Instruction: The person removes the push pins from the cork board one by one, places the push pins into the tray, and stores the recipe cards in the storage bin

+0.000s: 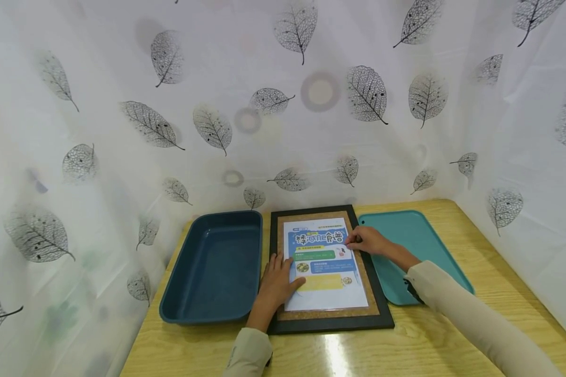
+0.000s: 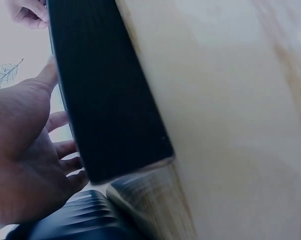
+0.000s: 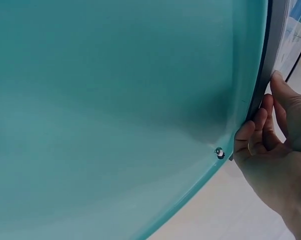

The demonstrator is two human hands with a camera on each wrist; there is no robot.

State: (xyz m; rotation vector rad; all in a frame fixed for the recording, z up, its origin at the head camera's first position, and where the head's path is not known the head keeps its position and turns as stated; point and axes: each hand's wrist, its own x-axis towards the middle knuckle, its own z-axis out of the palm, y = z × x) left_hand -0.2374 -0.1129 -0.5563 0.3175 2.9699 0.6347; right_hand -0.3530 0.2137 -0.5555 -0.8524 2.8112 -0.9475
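Observation:
A printed sheet (image 1: 327,299) with blue, green and yellow blocks, apparently in a clear sleeve, lies on a black-framed cork board (image 1: 330,325). My left hand (image 1: 275,280) rests on the board's left side with fingers spread, its thumb and fingertips over the sheet's edge. In the left wrist view, that hand (image 2: 25,145) lies beside the black frame (image 2: 108,95). At the sheet's upper right edge, my right hand (image 1: 370,241) has thumb and fingers brought together and pinches the edge. From the right wrist view, the right hand's (image 3: 285,135) thumb reaches over the frame; anything small between the fingertips is hidden.
A deep dark-blue tray (image 1: 212,310) stands left of the board. On the right lies a shallow teal tray (image 1: 417,230), close against the frame, with a small hole at its corner. All sit on a wooden table (image 1: 193,351), before a leaf-patterned curtain (image 1: 273,141).

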